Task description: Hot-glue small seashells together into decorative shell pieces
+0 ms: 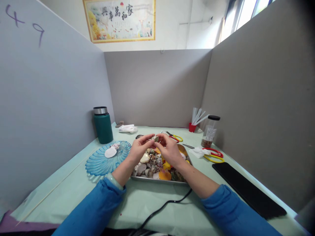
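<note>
My left hand [139,148] and my right hand [170,151] meet above a metal tray [157,180]. Between their fingertips they pinch a small greenish-white piece that looks like a seashell [155,139]; fingers cover part of it. Below lies a heap of seashells [152,165] in the tray, with yellow pieces [166,165] and an orange scallop-like shell [164,174] among them. To the left, a blue fluted plate [94,164] carries a white disc [110,152] and a small speckled shell cluster [115,146].
A green bottle [102,126] stands behind the plate. Scissors [214,159], crumpled tissue [199,152], a lidded jar [210,134] and a red cup of white sticks [192,127] are on the right. A black cable [167,204] crosses the front; a black slab [246,188] lies right.
</note>
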{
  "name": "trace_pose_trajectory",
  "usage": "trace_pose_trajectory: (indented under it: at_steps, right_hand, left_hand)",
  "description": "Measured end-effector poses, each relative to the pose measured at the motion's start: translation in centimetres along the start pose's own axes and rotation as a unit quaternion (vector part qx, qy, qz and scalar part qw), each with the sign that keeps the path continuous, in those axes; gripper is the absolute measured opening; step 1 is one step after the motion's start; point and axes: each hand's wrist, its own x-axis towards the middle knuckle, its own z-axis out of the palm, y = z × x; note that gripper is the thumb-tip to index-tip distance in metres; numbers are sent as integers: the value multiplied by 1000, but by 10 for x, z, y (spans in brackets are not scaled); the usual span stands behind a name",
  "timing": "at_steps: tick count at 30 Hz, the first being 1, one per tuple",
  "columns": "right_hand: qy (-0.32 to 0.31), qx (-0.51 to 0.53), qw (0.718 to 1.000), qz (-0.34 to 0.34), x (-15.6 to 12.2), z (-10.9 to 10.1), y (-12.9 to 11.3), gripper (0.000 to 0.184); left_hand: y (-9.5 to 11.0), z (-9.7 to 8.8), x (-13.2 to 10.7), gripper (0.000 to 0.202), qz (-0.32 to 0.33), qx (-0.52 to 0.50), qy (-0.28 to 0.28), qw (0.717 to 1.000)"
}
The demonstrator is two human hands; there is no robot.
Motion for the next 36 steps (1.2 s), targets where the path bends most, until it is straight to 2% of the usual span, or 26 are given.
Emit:
trace_pose_trajectory:
  at_steps: [25,29,36]
  right_hand:
    - [5,-19,1000,-17,0,-1,1,19]
    - [4,3,1000,-3,0,0,1,18]
    - [-10,47,998,30,1,1,5,20]
  left_hand:
    - [3,3,-3,44,12,20,-10,1000]
    - [3,3,-3,50,20,31,0,999]
    - [4,3,-2,44,15,26,-10,1000]
